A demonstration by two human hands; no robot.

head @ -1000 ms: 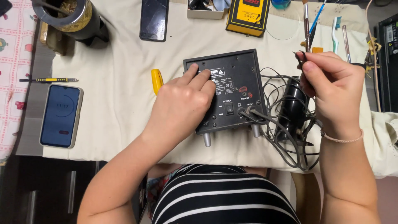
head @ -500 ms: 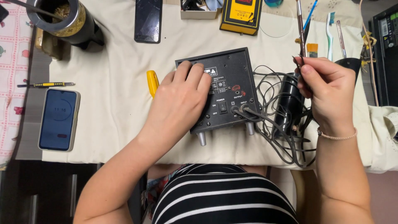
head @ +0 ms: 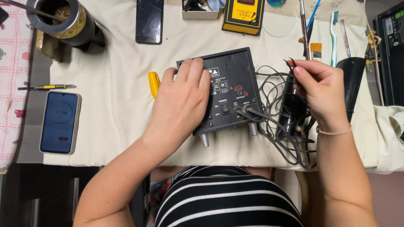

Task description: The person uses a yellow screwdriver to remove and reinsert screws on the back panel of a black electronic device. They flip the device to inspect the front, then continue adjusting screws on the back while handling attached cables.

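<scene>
Black box unit (head: 229,90) lying back-panel-up mid bench (head: 109,109), on cream cloth, two metal knobs pointing toward person. Left hand (head: 181,105) pressing flat on unit's left half, fingers spread, not closing round anything. Grey cables (head: 282,122) plugging into panel's sockets, tangling in loose heap just right of unit. Right hand (head: 322,94) hovering over that heap, fingertips pinching thin cable ends, raised up. Yellow handle (head: 154,83) peeking out just left of left hand. Further left: phone w/ lit screen (head: 59,122), small screwdriver (head: 46,87). Far edge: dark phone (head: 149,20), yellow meter (head: 244,16), metal tin (head: 63,21). Toothbrush (head: 333,35) sitting top right.
</scene>
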